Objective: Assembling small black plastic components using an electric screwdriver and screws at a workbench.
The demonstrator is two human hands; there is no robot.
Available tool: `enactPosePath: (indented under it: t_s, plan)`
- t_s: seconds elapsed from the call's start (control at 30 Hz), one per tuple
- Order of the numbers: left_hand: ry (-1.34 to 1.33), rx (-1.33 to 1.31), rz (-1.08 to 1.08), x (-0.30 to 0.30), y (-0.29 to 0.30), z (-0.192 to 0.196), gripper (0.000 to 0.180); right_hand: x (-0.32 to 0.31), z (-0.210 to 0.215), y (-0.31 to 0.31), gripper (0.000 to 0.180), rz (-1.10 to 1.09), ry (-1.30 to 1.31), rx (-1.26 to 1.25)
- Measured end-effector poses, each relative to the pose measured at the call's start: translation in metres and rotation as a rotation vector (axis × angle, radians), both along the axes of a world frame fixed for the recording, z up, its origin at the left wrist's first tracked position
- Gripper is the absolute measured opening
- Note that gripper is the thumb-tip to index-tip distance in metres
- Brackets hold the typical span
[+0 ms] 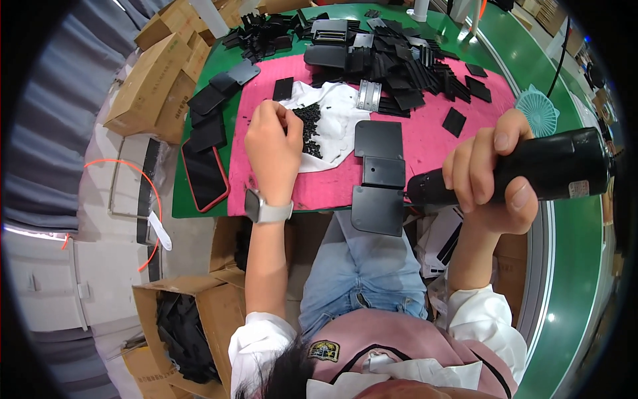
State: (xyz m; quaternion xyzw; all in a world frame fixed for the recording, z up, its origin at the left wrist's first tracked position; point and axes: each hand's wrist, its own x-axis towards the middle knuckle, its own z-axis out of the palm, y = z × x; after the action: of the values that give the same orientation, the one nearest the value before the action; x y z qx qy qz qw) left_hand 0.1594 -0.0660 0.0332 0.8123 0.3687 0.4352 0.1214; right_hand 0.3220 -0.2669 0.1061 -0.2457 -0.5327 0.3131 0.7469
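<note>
My right hand (492, 169) is wrapped round a black electric screwdriver (565, 163), which lies sideways with its narrow end pointing left. That narrow end is beside a black plastic part (379, 174), made of flat plates joined in a row, at the front edge of the pink mat. My left hand (274, 143) is at a heap of tiny black screws (310, 126) on a white cloth (339, 113). Its fingers are pinched together, and whatever is between them is hidden.
A large pile of black plastic parts (399, 60) covers the back of the pink mat (432, 149). Left of the mat lie a red-edged phone (205, 174) and several black plates (207, 100). A teal mesh dish (535, 112) sits at right. Cardboard boxes (149, 83) stand left of the table.
</note>
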Motion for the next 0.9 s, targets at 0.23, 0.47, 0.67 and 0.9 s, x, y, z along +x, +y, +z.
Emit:
enactPosePath:
  t_s: [0.23,0.47,0.67,0.9]
  plan:
    - [-0.669,-1.053,-0.774,-0.007,-0.080,0.015,0.007,0.002,0.004,0.010,0.034,0.122,0.228,0.233]
    - [-0.608,-1.011,-0.891,-0.017,-0.090,0.007,0.012,-0.003,0.004,0.014,0.035,0.170,0.256,0.260]
    - [-0.600,-1.075,-0.889,-0.021,-0.091,0.006,0.013,-0.006,0.003,0.011,0.035,0.134,0.230,0.254]
    - [-0.577,-1.045,-0.886,-0.022,-0.089,0.004,0.014,-0.009,0.000,0.018,0.036,0.180,0.140,0.210]
